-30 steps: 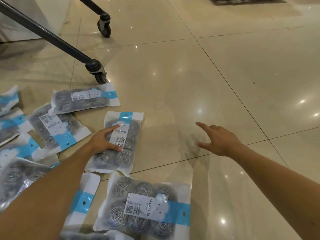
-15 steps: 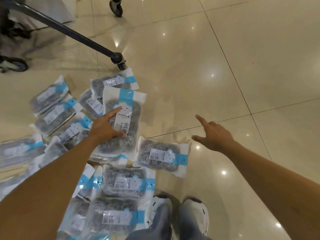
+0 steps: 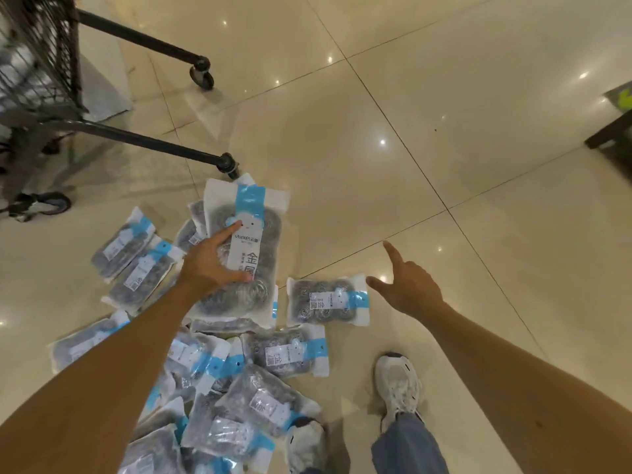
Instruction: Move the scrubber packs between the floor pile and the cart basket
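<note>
- While the left hand [image 3: 208, 265] grasps the scourer pack [image 3: 244, 248] at frame centre-left, above the pack pile [image 3: 219, 371], thumb and fingers pinch its edge.
- Right hand [image 3: 407, 285]: released, forefinger extended, holding nothing, right of a single pack [image 3: 328, 301].

The white label of the held scourer pack [image 3: 243, 254] reads "YUNLE" above large "金属"; the pack just right [image 3: 327, 301] shows "金属".
</note>
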`<state>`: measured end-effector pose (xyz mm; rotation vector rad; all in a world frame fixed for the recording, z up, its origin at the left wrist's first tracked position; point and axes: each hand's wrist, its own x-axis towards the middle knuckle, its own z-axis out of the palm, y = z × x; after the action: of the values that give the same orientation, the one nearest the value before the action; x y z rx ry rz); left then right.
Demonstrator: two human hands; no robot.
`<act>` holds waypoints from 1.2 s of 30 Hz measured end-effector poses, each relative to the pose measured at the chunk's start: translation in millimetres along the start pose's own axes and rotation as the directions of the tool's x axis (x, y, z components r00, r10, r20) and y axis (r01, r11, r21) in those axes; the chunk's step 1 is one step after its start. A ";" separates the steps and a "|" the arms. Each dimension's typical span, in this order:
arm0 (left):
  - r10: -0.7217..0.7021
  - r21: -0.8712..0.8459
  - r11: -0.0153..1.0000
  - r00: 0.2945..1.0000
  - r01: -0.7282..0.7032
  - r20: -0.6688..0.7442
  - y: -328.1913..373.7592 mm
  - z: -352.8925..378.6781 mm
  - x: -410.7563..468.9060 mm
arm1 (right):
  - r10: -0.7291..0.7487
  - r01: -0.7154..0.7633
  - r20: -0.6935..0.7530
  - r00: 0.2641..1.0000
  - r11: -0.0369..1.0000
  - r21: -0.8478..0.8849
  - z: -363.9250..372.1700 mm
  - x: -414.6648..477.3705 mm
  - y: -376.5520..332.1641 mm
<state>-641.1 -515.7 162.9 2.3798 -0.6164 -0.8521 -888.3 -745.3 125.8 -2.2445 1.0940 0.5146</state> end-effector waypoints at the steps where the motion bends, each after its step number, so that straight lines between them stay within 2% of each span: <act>1: 0.023 0.025 0.999 1.000 -0.024 0.010 -8.2 3.5 3.5 | 0.023 -0.023 -0.009 1.000 1.000 0.013 13.6 -1.0 -1.6; 8: 0.088 0.106 0.990 0.991 -0.098 0.097 -79.2 36.4 36.0 | 0.167 -0.155 -0.063 0.984 0.975 0.157 126.6 3.2 -16.2; 14: 0.096 0.032 0.995 0.994 -0.098 0.059 -170.8 98.8 79.5 | 0.299 -0.291 -0.023 0.954 0.942 0.165 252.3 47.2 -8.8; 21: 0.182 0.048 0.982 0.983 -0.182 0.009 -247.1 182.1 140.5 | 0.334 -0.321 -0.020 0.942 0.920 0.225 363.0 128.7 10.5; 25: 0.200 0.065 0.978 0.979 -0.197 -0.032 -270.4 201.9 172.4 | 0.357 -0.317 -0.107 0.928 0.906 0.281 380.8 168.7 5.8; 29: 0.213 0.047 0.977 0.972 -0.209 -0.096 -277.0 201.5 191.9 | 0.314 -0.267 -0.181 0.932 0.933 0.241 370.8 194.6 14.5; 33: 0.192 0.031 0.981 0.968 -0.190 -0.163 -278.4 198.3 193.7 | 0.359 -0.291 -0.158 0.920 0.894 0.340 365.7 201.3 14.3; 36: 0.179 0.027 0.984 0.969 -0.177 -0.171 -278.6 197.8 189.1 | 0.433 -0.365 -0.070 0.899 0.827 0.428 363.9 203.6 5.8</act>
<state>-578.3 -478.1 -220.7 2.3355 -0.7524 -0.5590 -804.3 -629.5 -265.9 -1.7166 1.6131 0.2326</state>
